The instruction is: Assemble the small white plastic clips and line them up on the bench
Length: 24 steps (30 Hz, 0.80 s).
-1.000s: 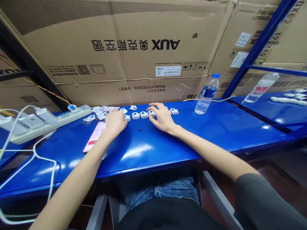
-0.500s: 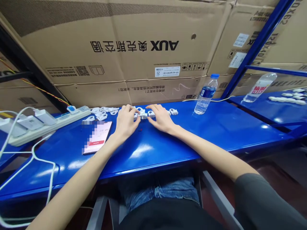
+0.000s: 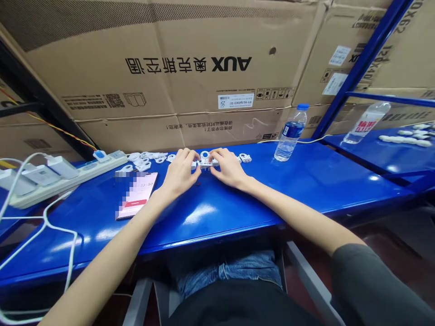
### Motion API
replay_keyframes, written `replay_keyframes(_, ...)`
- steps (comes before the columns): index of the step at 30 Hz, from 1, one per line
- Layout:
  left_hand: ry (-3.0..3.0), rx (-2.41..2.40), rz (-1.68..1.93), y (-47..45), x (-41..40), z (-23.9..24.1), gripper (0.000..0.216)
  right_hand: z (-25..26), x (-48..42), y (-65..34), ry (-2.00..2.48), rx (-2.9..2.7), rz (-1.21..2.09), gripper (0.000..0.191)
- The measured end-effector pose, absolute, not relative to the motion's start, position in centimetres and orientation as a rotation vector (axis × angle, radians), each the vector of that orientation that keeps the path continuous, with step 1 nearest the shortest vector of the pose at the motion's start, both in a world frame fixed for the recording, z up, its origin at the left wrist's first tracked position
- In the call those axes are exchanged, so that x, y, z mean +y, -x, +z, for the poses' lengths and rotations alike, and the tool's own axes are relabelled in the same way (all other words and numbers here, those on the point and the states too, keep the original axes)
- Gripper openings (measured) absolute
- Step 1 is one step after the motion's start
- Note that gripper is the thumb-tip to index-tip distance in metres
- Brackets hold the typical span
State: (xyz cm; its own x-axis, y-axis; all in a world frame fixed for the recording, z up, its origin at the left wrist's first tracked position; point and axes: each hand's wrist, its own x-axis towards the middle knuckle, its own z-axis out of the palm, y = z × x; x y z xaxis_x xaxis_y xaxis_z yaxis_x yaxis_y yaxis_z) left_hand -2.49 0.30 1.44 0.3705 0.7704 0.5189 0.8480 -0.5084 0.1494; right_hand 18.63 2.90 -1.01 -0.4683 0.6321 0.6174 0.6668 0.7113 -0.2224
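Note:
A row of small white plastic parts with round rings lies near the back of the blue table, and one ringed white plastic part shows between my hands. My left hand is closed, thumb and index finger at the left end of this part and its neighbour. From the other side my right hand grips the part's right end with bent fingers. Another white ringed part pokes out beyond my right hand. My fingers cover much of the row. A tiny red bit lies in front of my left thumb.
Several loose white ringed parts lie left of my hands, behind a phone. A power strip with chargers and cables occupies the left. A water bottle stands at right. Behind rises a large cardboard box.
The ringed part between my hands has shifted slightly right and turned, its ring now upright toward the back. My right fingers have closed in on it. The phone's displayed digits have changed.

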Motion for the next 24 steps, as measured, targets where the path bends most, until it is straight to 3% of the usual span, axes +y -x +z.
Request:
replay_keyframes(7,2.975,-1.450,-0.438,4.0,0.5,2.6,0.011,-1.1,2.9,-18.6,1.014,-2.224,-0.098,0.018)
replay_keyframes(13,3.035,-1.452,-0.243,4.5,0.6,2.5,0.013,-1.0,2.7,-18.6,1.007,-2.235,-0.099,0.019)
replay_keyframes(24,3.078,-1.499,-0.278,4.7,1.1,2.2,0.020,-1.0,2.7,-18.7,1.004,-2.250,-0.103,0.020)
